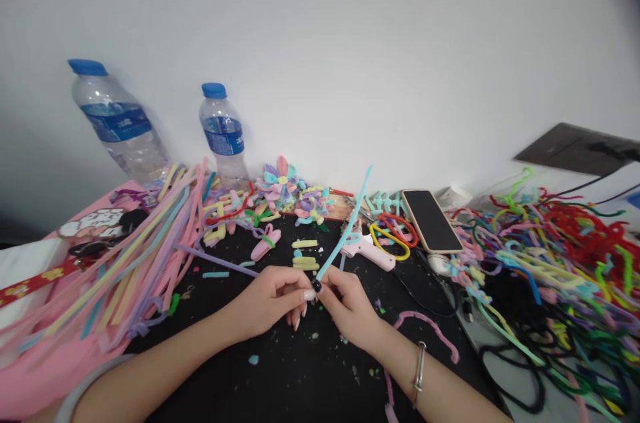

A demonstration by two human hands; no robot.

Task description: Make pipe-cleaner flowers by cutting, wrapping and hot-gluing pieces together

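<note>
A light blue pipe cleaner [350, 226] slants up and to the right from between my fingertips. My left hand [277, 296] is closed in a pinch at its lower end, thumb against fingers. Meeting it there, my right hand [347, 303] also pinches the stem, and a small dark spot shows at the right thumb tip. The fingers partly hide the lower end of the pipe cleaner. Just beyond my hands lie short yellow pipe cleaner pieces [305, 263]. A pink glue gun [369, 249] rests behind my right hand.
Long pastel pipe cleaners [145, 243] spread over the left side. Two water bottles [225, 143] stand by the wall, near fuzzy flowers [280, 179]. To the right are scissors [390, 239], a phone [433, 219], a black cable [425, 306] and a tangled heap of pipe cleaners [575, 263].
</note>
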